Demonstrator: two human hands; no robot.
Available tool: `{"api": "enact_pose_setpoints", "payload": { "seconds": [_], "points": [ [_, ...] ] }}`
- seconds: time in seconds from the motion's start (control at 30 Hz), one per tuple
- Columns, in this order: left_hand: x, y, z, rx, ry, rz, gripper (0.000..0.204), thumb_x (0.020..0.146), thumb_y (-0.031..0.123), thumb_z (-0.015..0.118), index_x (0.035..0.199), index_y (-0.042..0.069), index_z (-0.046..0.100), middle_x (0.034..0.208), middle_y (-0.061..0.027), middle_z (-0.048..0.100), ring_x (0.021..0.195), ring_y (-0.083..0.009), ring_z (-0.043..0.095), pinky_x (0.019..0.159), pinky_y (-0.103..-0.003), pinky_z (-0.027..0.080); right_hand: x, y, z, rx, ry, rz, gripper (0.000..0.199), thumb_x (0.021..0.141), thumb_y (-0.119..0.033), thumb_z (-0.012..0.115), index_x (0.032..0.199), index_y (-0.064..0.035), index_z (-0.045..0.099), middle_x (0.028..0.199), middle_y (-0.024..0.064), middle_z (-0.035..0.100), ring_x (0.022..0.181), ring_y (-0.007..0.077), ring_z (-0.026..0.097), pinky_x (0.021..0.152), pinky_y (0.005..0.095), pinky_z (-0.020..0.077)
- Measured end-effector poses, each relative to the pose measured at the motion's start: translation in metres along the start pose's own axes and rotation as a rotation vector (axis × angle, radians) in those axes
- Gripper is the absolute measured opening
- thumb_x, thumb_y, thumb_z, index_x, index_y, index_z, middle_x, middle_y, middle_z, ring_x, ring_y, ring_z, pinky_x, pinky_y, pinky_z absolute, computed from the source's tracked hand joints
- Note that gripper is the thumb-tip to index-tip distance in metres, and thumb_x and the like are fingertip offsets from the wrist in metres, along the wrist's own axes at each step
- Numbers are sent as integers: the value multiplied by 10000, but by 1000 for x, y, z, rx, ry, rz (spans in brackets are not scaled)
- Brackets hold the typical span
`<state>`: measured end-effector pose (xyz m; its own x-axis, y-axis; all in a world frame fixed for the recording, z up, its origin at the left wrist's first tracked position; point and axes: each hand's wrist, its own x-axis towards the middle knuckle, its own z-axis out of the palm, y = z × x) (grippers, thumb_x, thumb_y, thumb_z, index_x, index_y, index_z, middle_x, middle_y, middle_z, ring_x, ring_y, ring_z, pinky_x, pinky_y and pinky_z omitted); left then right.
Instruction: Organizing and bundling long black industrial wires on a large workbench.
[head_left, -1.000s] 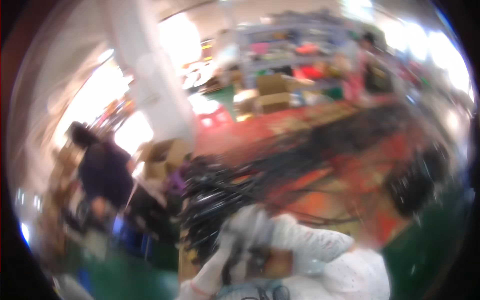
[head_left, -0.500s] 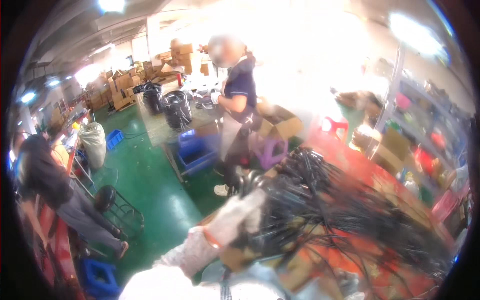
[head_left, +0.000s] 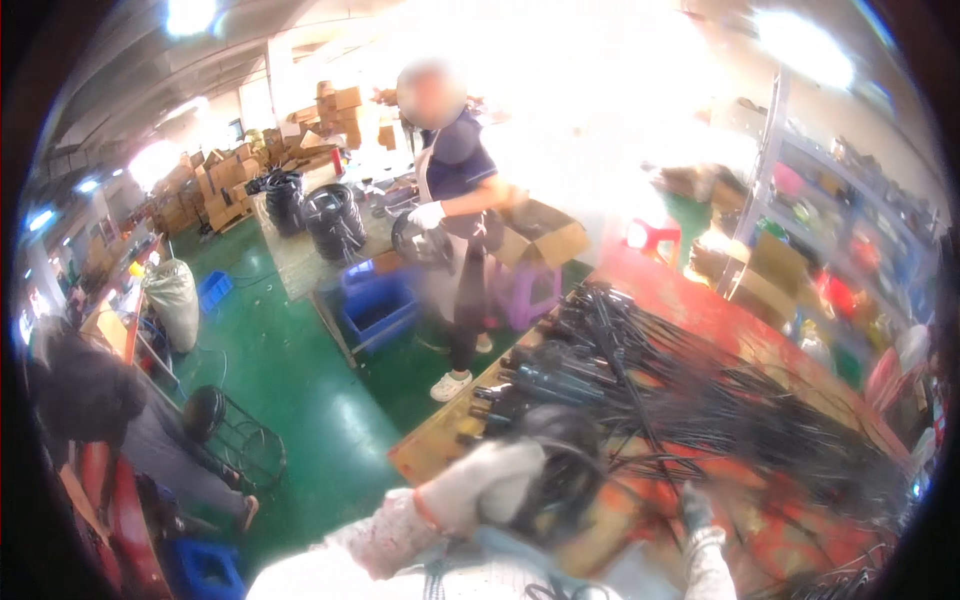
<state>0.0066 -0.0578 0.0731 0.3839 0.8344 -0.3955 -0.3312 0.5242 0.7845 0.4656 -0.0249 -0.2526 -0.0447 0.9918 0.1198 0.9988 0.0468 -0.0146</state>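
My left hand, in a whitish glove with an orange-red band at the wrist, closes on a dark bundle of black pieces. Motion blur hides its exact kind. It is over the near left part of a red-topped table. A broad heap of black cables covers much of that table, with thicker black ends towards its left edge. My right hand, in a greyish glove, is at the near side of the cables. Its fingers are too blurred to read.
Across the green aisle, a person in white gloves holds a dark round thing beside a table with black coils. Blue crates and a purple stool are nearby. Another person bends at the left. Shelves line the right.
My left hand has come back nearer and to the right from the heap's far left end, with the dark bundle. My right hand has come into view. The standing person has turned, now holding a dark thing.
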Motion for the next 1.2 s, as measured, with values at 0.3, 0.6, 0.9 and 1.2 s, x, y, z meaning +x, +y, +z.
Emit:
{"api": "enact_pose_setpoints", "payload": {
  "seconds": [0.3, 0.6, 0.9, 1.2],
  "points": [
    [36, -3, -31, -40, 139, 189, 203, 891, 267, 555, 772, 122, 479, 583, 36, 443, 488, -90, 433, 477, -241, 384, -58, -133, -218, -50, -25, -473, 93, 746, -284, 591, 711, -204, 623, 634, 33, 623, 555, 171, 615, 507, 397, 430],
    [29, -82, -7, 132, -329, -314, 337, 959, 281, 450, 1151, 19, 541, 1108, -67, 564, 1020, -118, 484, 909, -272, 382, -6, -219, -236, 438, 583, -461, 283, 739, -306, 700, 911, -90, 640, 718, 28, 618, 655, 226, 595, 600, 383, 465],
    [43, -68, 32, 832, -441, -177, 413, 876, 377, 565, 1042, 1, 604, 933, -55, 611, 879, -121, 531, 798, -269, 423, -6, -161, -244, 988, -438, -533, 441, 731, -337, 742, 1060, -70, 621, 918, 83, 647, 897, 227, 591, 789, 368, 447],
    [53, -80, 24, 584, -379, -83, 233, 945, 218, 502, 1058, 36, 595, 934, -13, 590, 862, -81, 520, 751, -224, 424, -50, -199, -164, 1181, -46, -229, 225, 668, -142, 655, 889, -100, 643, 751, 118, 626, 685, 231, 621, 634, 314, 470]
  ]
}}
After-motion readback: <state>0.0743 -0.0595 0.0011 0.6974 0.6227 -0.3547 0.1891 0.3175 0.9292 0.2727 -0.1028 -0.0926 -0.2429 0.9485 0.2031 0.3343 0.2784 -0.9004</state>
